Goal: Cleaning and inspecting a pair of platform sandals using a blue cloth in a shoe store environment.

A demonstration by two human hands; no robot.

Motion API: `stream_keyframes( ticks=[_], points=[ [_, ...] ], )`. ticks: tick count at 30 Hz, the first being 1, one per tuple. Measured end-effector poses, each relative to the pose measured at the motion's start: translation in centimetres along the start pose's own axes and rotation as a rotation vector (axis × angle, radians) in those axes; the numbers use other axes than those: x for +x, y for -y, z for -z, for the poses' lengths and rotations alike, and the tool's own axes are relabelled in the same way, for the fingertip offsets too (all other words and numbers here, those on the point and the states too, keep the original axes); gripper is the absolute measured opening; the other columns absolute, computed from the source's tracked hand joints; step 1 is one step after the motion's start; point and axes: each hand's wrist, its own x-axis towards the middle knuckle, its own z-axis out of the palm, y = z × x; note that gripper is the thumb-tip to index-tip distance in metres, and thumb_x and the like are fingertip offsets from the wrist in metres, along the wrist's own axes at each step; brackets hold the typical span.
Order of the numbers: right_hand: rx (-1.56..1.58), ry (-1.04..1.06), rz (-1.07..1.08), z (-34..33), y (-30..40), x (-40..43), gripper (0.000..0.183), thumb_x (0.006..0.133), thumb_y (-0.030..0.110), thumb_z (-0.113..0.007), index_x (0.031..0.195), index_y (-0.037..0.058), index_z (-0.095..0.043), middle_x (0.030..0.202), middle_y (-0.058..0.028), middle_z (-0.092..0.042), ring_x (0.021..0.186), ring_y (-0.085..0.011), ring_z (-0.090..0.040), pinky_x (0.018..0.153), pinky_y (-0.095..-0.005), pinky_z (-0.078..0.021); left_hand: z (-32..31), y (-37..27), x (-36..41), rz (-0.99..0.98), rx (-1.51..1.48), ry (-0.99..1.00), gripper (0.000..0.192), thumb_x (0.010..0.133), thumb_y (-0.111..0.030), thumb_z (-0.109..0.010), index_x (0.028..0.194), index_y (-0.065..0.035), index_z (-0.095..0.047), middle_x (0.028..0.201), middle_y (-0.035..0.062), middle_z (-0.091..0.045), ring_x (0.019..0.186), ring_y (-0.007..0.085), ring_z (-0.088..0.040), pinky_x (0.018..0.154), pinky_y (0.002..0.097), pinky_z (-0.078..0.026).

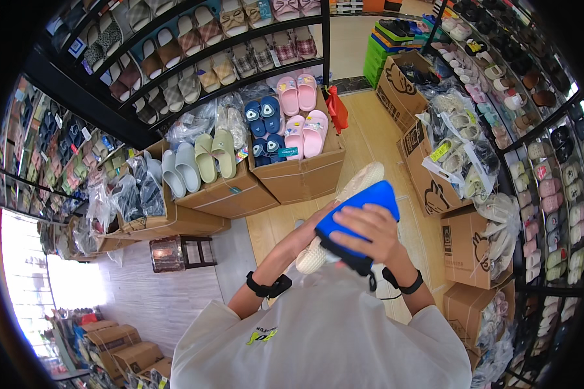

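My right hand (372,233) is spread over a flat bright-blue item (380,194) with a black edge and a small black loop; its exact kind is unclear. Beneath it lies cream, textured footwear (311,256), whose two ends show past the blue item. Whether that is one shoe or a pair cannot be told. My left hand (316,221) grips the footwear from the left side, its fingers mostly hidden behind the blue item. Both hands are in front of my chest, above the floor.
Ahead, cardboard boxes (297,180) carry pink slides (315,131), navy slippers (263,116) and green slides (216,155). More boxes (467,248) with bagged shoes line the right, below shelves of clogs. A slipper rack (199,53) stands behind. A wooden stool (168,255) is left.
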Motion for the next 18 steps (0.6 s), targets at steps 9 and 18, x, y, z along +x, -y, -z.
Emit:
stream_keyframes(
  ticks=[9, 18],
  points=[
    [-0.018, -0.249, -0.320, -0.7, -2.1, 0.1, 0.059, 0.095, 0.059, -0.071, 0.125, 0.0090, -0.078, 0.133, -0.0155, -0.074, 0.126, -0.0372, -0.067, 0.109, -0.0530, -0.0462, -0.9, -0.7, -0.8, 0.128, 0.112, -0.075, 0.054, 0.115, -0.047, -0.047, 0.151, -0.0084, -0.058, 0.133, 0.0028, -0.068, 0.112, 0.0122, -0.065, 0.094, 0.0267, -0.054],
    [0.111, 0.034, -0.064, -0.4, 2.6, 0.7, 0.046, 0.094, 0.046, -0.075, 0.131, 0.0190, -0.076, 0.138, -0.0062, -0.073, 0.128, -0.0256, -0.068, 0.109, -0.0424, -0.0483, -0.3, -0.3, -0.4, 0.078, -0.038, -0.097, 0.060, 0.117, -0.040, -0.044, 0.164, -0.0037, -0.041, 0.164, 0.0101, -0.048, 0.149, 0.0206, -0.047, 0.127, 0.0343, -0.035]
  ],
)
